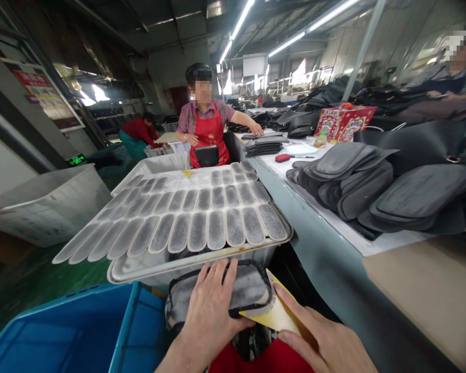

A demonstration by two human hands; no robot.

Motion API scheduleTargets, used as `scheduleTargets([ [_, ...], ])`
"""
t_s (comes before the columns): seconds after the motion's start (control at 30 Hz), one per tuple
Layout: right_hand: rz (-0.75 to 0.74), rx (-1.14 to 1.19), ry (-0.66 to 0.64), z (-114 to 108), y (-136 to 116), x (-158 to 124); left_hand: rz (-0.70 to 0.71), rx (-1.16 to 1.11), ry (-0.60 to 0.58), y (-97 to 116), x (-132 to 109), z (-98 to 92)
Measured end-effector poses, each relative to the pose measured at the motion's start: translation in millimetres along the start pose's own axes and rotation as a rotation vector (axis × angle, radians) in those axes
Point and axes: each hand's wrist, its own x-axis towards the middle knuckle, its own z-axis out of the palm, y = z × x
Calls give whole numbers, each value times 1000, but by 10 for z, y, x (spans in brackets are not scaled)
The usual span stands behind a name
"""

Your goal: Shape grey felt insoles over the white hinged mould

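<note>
In front of me is a dark bag (250,284) with its long rounded end facing up, a grey panel framed by a raised black edge. My left hand (213,300) spans this panel, fingers over the far rim and thumb at the near side, gripping it. A yellow flat scraper (274,313) with a pale, worn edge is pinched in my right hand (314,331). Its edge touches the bag's right rim. Just beyond lie rows of grey oval panels (198,232) with pale borders, spread on a board over a white tub (147,270).
A blue crate (130,326) stands at my left, a white bin (46,207) behind it. On the right, a long table (326,259) bears stacked dark pieces (423,191) and a red box (345,124). A co-worker in a red apron (209,134) stands across; other people work farther off.
</note>
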Motion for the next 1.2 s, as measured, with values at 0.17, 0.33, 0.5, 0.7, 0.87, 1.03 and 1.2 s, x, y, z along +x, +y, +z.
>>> scheduleTargets([
  [0.17,26,5,-82,-71,-18,65,2,8,4,-15,24,9],
  [0.33,54,41,-140,-105,-9,99,8,4,15,-21,39,24],
  [0.5,91,72,-190,-69,10,97,6,-10,43,-22,48,33],
  [0.7,70,28,-136,5,-12,76,16,-3,45,-44,61,49],
  [0.87,-10,-20,-102,7,63,93,27,-3,55,-55,65,85],
  [1.03,-33,-42,-92,-11,88,112,13,-4,55,-47,72,83],
  [1.2,-8,-21,-98,-62,44,134,10,-11,45,-43,81,71],
])
